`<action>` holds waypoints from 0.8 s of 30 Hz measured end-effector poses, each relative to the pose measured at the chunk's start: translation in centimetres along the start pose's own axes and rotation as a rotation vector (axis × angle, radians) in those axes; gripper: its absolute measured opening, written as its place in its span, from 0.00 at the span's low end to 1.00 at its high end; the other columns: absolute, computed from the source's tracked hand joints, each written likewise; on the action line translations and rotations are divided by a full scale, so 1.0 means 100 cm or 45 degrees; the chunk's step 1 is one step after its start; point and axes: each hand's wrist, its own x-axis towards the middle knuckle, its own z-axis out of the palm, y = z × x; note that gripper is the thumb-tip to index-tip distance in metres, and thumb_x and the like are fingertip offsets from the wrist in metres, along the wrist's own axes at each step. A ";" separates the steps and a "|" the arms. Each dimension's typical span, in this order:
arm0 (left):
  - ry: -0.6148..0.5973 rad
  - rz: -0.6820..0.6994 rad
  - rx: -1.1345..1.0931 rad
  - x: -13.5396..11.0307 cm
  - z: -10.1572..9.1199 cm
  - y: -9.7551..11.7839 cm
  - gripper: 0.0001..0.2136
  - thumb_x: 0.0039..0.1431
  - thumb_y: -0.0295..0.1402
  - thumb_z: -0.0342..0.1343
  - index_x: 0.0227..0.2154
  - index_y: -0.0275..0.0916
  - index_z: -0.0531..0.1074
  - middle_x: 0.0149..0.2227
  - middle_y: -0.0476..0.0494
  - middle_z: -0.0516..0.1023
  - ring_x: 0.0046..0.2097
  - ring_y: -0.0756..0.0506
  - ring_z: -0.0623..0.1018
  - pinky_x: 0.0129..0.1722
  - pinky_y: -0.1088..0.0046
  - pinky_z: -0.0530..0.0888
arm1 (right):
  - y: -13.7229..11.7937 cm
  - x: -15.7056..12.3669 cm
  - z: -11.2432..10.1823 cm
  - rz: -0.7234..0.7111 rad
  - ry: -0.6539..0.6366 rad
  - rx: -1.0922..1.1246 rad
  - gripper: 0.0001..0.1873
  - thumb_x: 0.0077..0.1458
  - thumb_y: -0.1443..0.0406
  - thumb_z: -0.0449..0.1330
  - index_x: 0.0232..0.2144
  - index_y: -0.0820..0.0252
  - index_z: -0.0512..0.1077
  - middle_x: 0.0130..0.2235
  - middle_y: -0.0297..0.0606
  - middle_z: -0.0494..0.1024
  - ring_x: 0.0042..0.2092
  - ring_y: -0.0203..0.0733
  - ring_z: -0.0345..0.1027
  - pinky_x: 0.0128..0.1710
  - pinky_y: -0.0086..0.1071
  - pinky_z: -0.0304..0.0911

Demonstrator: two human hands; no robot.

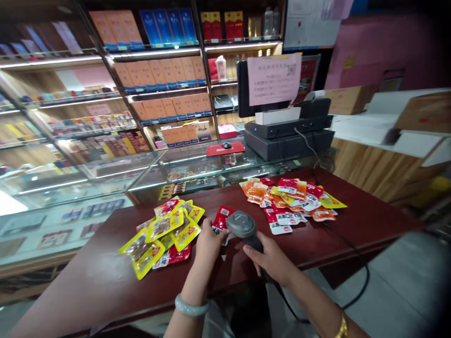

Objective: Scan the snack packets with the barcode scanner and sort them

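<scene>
My right hand (269,256) is wrapped round the handle of a grey-black barcode scanner (241,225), its head tilted toward a red snack packet (222,217). That packet is in the fingers of my left hand (210,238), just above the dark red table. Part of it hides behind the scanner and my fingers. To the left lies a heap of yellow and red snack packets (171,230). At the right is a second heap of orange, red, white and yellow snack packets (291,199).
The dark red table (116,277) meets a glass display counter (190,164). A cash register and monitor (287,134) stand behind, near a mouse (227,145) on a red mat. The scanner's black cable (366,277) loops at the right. Cartons (347,99) lie beyond.
</scene>
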 end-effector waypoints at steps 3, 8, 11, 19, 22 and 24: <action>0.173 -0.081 0.129 0.010 -0.034 -0.020 0.19 0.56 0.38 0.64 0.48 0.41 0.68 0.43 0.37 0.83 0.47 0.36 0.83 0.44 0.63 0.74 | -0.008 0.022 0.030 0.027 -0.111 -0.014 0.13 0.59 0.57 0.64 0.40 0.57 0.69 0.22 0.22 0.68 0.16 0.32 0.62 0.16 0.26 0.59; 0.457 -0.231 0.211 0.035 -0.088 -0.043 0.27 0.59 0.42 0.62 0.57 0.36 0.66 0.55 0.29 0.79 0.57 0.33 0.79 0.55 0.58 0.74 | -0.028 0.067 0.082 0.036 -0.309 0.091 0.07 0.63 0.63 0.62 0.39 0.56 0.66 0.15 0.18 0.65 0.15 0.33 0.60 0.15 0.24 0.59; 0.559 -0.213 0.325 0.039 -0.095 -0.049 0.32 0.60 0.43 0.61 0.64 0.34 0.63 0.65 0.26 0.71 0.68 0.32 0.69 0.67 0.53 0.65 | -0.035 0.087 0.098 0.009 -0.347 0.130 0.07 0.65 0.62 0.61 0.39 0.55 0.66 0.16 0.18 0.66 0.16 0.33 0.60 0.16 0.24 0.62; 0.475 0.090 0.432 0.028 -0.039 -0.030 0.27 0.64 0.40 0.55 0.64 0.39 0.68 0.72 0.31 0.63 0.74 0.33 0.59 0.71 0.52 0.59 | -0.021 0.061 0.057 0.048 -0.204 0.120 0.12 0.62 0.58 0.66 0.40 0.55 0.68 0.16 0.18 0.65 0.15 0.34 0.61 0.16 0.25 0.60; 0.336 0.313 0.475 0.037 -0.002 0.005 0.24 0.62 0.36 0.55 0.61 0.38 0.72 0.68 0.33 0.70 0.71 0.35 0.65 0.72 0.56 0.58 | -0.011 0.038 0.017 0.049 -0.024 0.100 0.13 0.60 0.56 0.67 0.39 0.55 0.68 0.18 0.19 0.66 0.15 0.33 0.61 0.16 0.26 0.59; 0.184 0.415 0.492 0.045 0.027 0.034 0.23 0.62 0.33 0.55 0.60 0.38 0.73 0.64 0.33 0.75 0.67 0.35 0.70 0.70 0.60 0.61 | -0.003 0.025 -0.011 0.029 0.098 0.082 0.14 0.59 0.55 0.67 0.38 0.55 0.69 0.20 0.21 0.68 0.17 0.33 0.62 0.17 0.26 0.59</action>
